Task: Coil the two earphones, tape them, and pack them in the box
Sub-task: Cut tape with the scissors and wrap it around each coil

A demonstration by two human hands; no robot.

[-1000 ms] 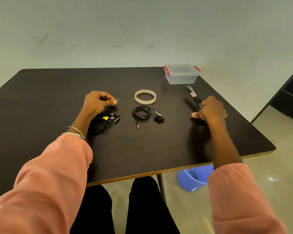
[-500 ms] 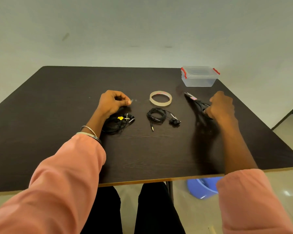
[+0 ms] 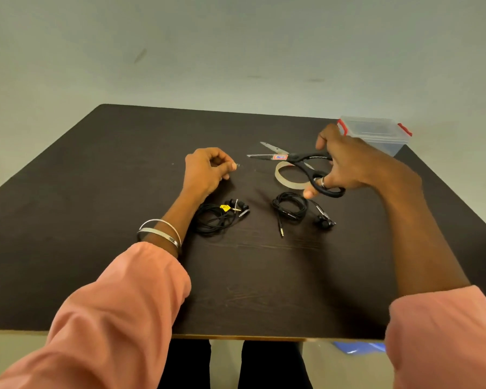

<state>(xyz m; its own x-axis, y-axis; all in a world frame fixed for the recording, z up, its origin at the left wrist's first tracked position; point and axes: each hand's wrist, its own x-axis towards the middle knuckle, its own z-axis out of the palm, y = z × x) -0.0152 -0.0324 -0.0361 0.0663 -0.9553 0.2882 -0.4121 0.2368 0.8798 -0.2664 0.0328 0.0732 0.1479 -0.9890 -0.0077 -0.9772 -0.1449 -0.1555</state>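
Note:
Two coiled black earphones lie on the dark table (image 3: 124, 192): the left earphone (image 3: 216, 219) carries a small yellow tag, the right earphone (image 3: 291, 210) has its plug pointing toward me. My left hand (image 3: 205, 171) hovers above the left coil and pinches what looks like the end of a clear tape strip. My right hand (image 3: 345, 164) grips black-handled scissors (image 3: 298, 158), blades apart and pointing left, held over the clear tape roll (image 3: 285, 179). A clear plastic box (image 3: 382, 136) with red latches, lid on, stands at the far right.
A pale wall rises behind the table. The table's front edge runs just above my knees, and a blue object (image 3: 359, 347) shows on the floor below the right side.
My right hand has lifted the scissors off the table and swung them left over the tape roll, blades now apart. My left hand keeps its pinch in about the same place.

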